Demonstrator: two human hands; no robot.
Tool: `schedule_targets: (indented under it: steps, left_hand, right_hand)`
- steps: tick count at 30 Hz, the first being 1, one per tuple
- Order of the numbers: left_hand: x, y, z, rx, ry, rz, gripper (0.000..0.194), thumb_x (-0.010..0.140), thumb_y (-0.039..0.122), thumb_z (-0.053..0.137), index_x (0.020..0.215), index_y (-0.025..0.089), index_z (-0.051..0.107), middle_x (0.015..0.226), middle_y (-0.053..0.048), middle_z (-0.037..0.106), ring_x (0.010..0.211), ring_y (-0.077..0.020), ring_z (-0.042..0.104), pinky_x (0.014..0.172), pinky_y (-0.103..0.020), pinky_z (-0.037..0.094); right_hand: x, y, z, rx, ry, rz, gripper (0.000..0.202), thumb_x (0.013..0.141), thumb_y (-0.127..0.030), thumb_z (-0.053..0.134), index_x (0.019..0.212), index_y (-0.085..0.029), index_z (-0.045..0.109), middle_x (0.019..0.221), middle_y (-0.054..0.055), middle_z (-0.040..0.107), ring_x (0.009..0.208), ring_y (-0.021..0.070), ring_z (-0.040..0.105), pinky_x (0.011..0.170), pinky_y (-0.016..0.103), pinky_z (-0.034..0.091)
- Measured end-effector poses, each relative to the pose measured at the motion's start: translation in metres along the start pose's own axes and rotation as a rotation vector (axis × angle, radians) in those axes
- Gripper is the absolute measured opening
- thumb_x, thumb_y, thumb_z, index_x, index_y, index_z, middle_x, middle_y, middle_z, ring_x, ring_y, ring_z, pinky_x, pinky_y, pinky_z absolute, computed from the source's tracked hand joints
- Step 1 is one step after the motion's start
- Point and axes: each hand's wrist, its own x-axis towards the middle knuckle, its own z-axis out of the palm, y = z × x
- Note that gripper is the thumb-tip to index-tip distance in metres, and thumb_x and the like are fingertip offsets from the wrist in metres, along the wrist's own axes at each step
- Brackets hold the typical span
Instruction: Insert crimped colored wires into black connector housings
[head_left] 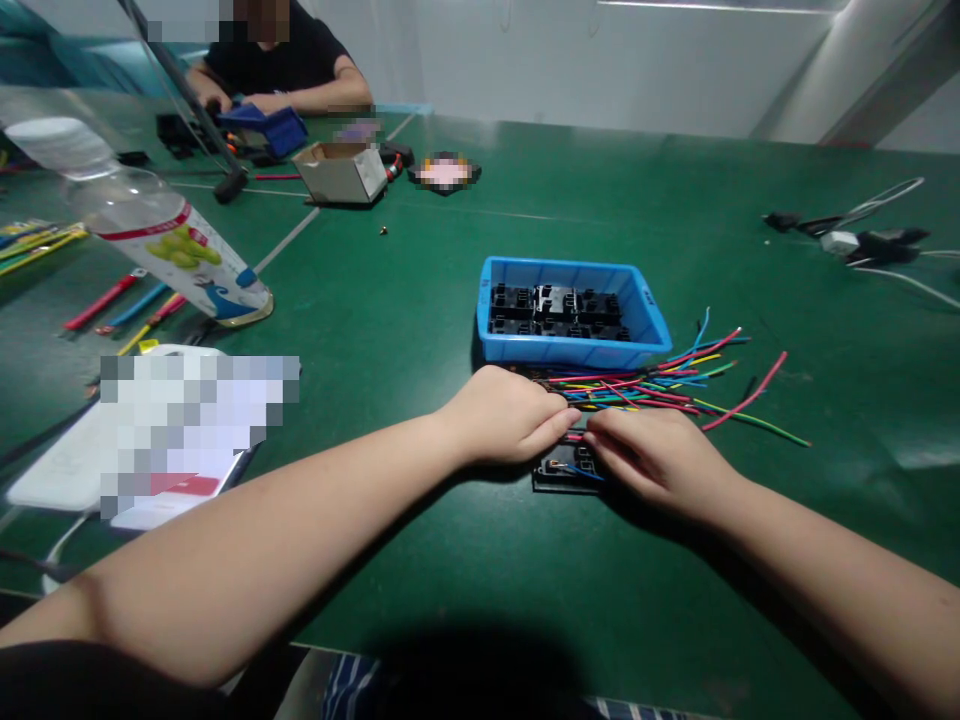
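Fingers point(551, 432) of both hands point(506, 412) curl, grip unclear, at a black part point(546, 482) on the green table point(420, 560), pale wall point(600, 70) at twelve o'clock.

wiring workshop — green worktable point(375, 300); coloured wires point(660, 386); blue parts bin point(570, 350); co-worker point(296, 55) at far side

Single head-worn view, facing forward and down over green counter point(420, 560), hands point(510, 415) fairly near, far wall point(600, 70) seemingly soft

Black housing point(564, 484), multicoloured wires point(652, 385), blue bin point(559, 350)
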Motion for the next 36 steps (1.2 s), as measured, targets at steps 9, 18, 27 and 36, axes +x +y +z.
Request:
schedule_targets:
  steps: [9,18,27,36]
  left_hand:
    - [0.001,0.000,-0.004,0.010,-0.088,0.045,0.047,0.099,0.038,0.028,0.081,0.020,0.067,0.075,-0.003,0.071,0.069,-0.0185,0.066,0.054,-0.030,0.025]
    - [-0.002,0.009,-0.008,0.048,-0.081,0.009,0.048,0.102,0.040,0.026,0.086,0.020,0.067,0.079,-0.004,0.073,0.073,-0.0208,0.069,0.053,-0.031,0.029]
    - [-0.003,0.001,-0.001,0.150,0.238,0.150,0.051,0.101,0.038,0.023,0.074,0.019,0.063,0.066,-0.004,0.068,0.061,-0.0191,0.064,0.053,-0.032,0.030]
    - [-0.007,-0.003,-0.003,-0.123,0.407,-0.045,0.049,0.102,0.037,0.021,0.075,0.018,0.057,0.063,-0.001,0.063,0.057,-0.0127,0.058,0.056,-0.025,0.040]
  right_hand:
    - [-0.001,-0.001,0.000,0.028,-0.023,0.023,0.021,0.099,-0.025,0.042,0.086,-0.020,0.059,0.069,0.003,0.066,0.059,0.0155,0.059,0.057,0.026,0.035]
    - [0.000,0.000,0.000,0.032,-0.013,0.028,0.021,0.098,-0.025,0.042,0.088,-0.020,0.060,0.070,0.003,0.067,0.059,0.0159,0.060,0.057,0.026,0.036]
    - [-0.003,0.001,0.000,0.008,0.015,0.015,0.020,0.097,-0.021,0.042,0.087,-0.020,0.059,0.070,0.003,0.067,0.059,0.0163,0.059,0.058,0.027,0.037]
    - [-0.003,0.000,-0.002,-0.029,0.137,0.036,0.023,0.098,-0.025,0.043,0.085,-0.020,0.061,0.066,0.003,0.067,0.056,0.0155,0.059,0.057,0.026,0.036]
